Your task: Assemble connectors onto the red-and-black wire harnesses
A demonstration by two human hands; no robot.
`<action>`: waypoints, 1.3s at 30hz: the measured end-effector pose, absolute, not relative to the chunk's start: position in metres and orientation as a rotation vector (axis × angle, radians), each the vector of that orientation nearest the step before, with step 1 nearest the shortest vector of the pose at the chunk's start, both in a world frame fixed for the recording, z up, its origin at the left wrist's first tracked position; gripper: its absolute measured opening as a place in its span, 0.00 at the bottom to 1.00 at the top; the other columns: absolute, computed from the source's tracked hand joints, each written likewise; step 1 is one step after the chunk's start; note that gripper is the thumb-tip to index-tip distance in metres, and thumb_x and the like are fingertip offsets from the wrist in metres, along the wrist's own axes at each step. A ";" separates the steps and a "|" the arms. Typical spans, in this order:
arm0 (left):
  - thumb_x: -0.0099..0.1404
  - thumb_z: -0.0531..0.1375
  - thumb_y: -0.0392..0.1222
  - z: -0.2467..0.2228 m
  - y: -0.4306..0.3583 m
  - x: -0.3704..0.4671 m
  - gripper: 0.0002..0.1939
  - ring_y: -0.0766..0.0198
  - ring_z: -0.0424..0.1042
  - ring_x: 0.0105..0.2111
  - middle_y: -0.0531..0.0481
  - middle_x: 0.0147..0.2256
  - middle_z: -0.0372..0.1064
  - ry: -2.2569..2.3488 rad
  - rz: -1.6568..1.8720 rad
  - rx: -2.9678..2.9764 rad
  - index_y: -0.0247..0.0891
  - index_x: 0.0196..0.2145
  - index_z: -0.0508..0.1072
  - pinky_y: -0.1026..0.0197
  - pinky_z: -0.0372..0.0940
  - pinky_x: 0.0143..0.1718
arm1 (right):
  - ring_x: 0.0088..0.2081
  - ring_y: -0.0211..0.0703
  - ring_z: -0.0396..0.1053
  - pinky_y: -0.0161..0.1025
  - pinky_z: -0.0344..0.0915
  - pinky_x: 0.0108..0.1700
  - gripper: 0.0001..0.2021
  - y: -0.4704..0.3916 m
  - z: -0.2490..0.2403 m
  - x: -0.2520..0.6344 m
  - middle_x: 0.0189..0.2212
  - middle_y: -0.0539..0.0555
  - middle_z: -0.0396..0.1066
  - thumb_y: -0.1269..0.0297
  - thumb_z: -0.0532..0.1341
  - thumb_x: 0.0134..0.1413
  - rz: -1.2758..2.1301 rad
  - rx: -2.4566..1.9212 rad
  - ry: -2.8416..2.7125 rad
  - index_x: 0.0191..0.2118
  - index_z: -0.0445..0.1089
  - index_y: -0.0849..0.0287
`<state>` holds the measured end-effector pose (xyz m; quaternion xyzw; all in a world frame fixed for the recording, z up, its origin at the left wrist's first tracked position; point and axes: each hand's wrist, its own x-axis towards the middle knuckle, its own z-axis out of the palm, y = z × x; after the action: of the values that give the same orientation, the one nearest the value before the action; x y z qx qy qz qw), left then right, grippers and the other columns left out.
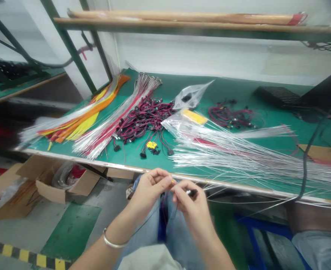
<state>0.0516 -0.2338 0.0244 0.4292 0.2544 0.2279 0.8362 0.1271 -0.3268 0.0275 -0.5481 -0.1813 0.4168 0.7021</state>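
Note:
My left hand point(151, 187) is closed in a pinch over my lap, at the front edge of the bench. A small yellow piece point(173, 182) shows at its fingertips; the exact kind is too small to tell. Close beside it, my right hand point(192, 200) is closed around a wire harness with a black-and-white connector point(192, 192). Thin dark and red wires hang below the hands. Just beyond on the bench lie a small heap of yellow pieces point(151, 145) and some tiny black pieces point(154, 151).
On the green bench point(143, 162) are a tangle of red-black wire harnesses point(145, 116), bundled white and red wires point(112, 120), coloured sleeves point(98, 108), plastic bags point(192, 95) and long silvery wires point(238, 153) crossing the right edge. A black cable point(306, 161) hangs there. Cardboard boxes point(51, 191) stand left.

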 end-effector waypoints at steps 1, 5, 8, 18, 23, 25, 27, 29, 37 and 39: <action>0.51 0.66 0.44 0.023 -0.233 0.051 0.13 0.70 0.70 0.26 0.51 0.25 0.71 0.537 0.479 0.939 0.33 0.29 0.69 0.69 0.65 0.31 | 0.18 0.28 0.49 0.28 0.42 0.20 0.15 -0.327 0.028 0.127 0.15 0.47 0.60 0.57 0.64 0.45 0.955 -1.191 -0.382 0.23 0.64 0.63; 0.62 0.55 0.48 0.012 -0.202 0.052 0.12 0.65 0.71 0.30 0.48 0.31 0.72 0.693 0.550 1.630 0.35 0.34 0.67 0.64 0.67 0.34 | 0.16 0.26 0.48 0.28 0.41 0.20 0.14 -0.327 0.028 0.128 0.15 0.47 0.60 0.57 0.65 0.44 0.977 -1.168 -0.356 0.23 0.65 0.63; 0.64 0.53 0.44 -0.005 -0.155 0.057 0.11 0.59 0.70 0.38 0.45 0.35 0.72 0.906 0.600 2.197 0.36 0.37 0.70 0.58 0.63 0.43 | 0.16 0.26 0.47 0.28 0.40 0.20 0.15 -0.328 0.026 0.128 0.15 0.48 0.61 0.56 0.65 0.44 0.969 -1.183 -0.344 0.24 0.66 0.63; 0.60 0.57 0.42 -0.040 -0.087 0.085 0.07 0.55 0.68 0.39 0.44 0.36 0.69 0.979 0.360 2.575 0.37 0.33 0.73 0.59 0.59 0.40 | 0.15 0.24 0.44 0.27 0.43 0.19 0.14 -0.331 0.023 0.135 0.15 0.47 0.60 0.58 0.67 0.41 0.957 -1.090 -0.199 0.23 0.66 0.63; 0.57 0.60 0.43 -0.048 -0.082 0.089 0.07 0.58 0.68 0.36 0.46 0.32 0.68 0.963 0.320 2.512 0.37 0.30 0.71 0.61 0.60 0.37 | 0.14 0.22 0.42 0.25 0.43 0.18 0.14 -0.331 0.022 0.137 0.15 0.47 0.60 0.58 0.68 0.41 0.946 -1.079 -0.183 0.24 0.67 0.64; 0.57 0.60 0.42 -0.051 -0.078 0.088 0.06 0.58 0.68 0.34 0.47 0.30 0.68 0.949 0.326 2.454 0.36 0.27 0.71 0.60 0.60 0.36 | 0.14 0.22 0.42 0.25 0.43 0.18 0.14 -0.331 0.020 0.136 0.15 0.46 0.60 0.58 0.68 0.41 0.946 -1.075 -0.187 0.24 0.67 0.64; 0.56 0.60 0.41 -0.050 -0.075 0.087 0.06 0.58 0.68 0.34 0.47 0.29 0.68 0.929 0.365 2.380 0.36 0.26 0.70 0.60 0.59 0.37 | 0.14 0.22 0.42 0.25 0.43 0.18 0.14 -0.331 0.019 0.137 0.15 0.46 0.60 0.58 0.68 0.41 0.950 -1.071 -0.190 0.24 0.67 0.63; 0.56 0.60 0.42 -0.044 -0.077 0.084 0.06 0.58 0.68 0.34 0.47 0.29 0.69 0.911 0.436 2.282 0.37 0.26 0.70 0.60 0.60 0.38 | 0.14 0.22 0.41 0.25 0.43 0.18 0.14 -0.332 0.018 0.137 0.15 0.46 0.60 0.57 0.68 0.41 0.953 -1.074 -0.188 0.24 0.66 0.63; 0.54 0.59 0.55 -0.001 -0.155 0.064 0.18 0.65 0.69 0.26 0.46 0.27 0.71 0.689 0.554 1.663 0.34 0.29 0.67 0.63 0.65 0.29 | 0.15 0.23 0.42 0.27 0.41 0.19 0.15 -0.332 0.021 0.134 0.15 0.46 0.60 0.57 0.67 0.41 0.988 -1.092 -0.217 0.24 0.65 0.63; 0.53 0.61 0.54 0.005 -0.180 0.059 0.18 0.67 0.68 0.24 0.48 0.26 0.71 0.634 0.528 1.516 0.34 0.29 0.68 0.64 0.65 0.28 | 0.15 0.25 0.43 0.28 0.40 0.20 0.14 -0.330 0.022 0.132 0.15 0.46 0.60 0.57 0.66 0.43 1.007 -1.092 -0.255 0.24 0.65 0.63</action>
<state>0.0592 -0.1803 0.0055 0.6674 0.2791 0.2324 0.6501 0.1315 -0.3304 0.0224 -0.4958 -0.1157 0.4571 0.7293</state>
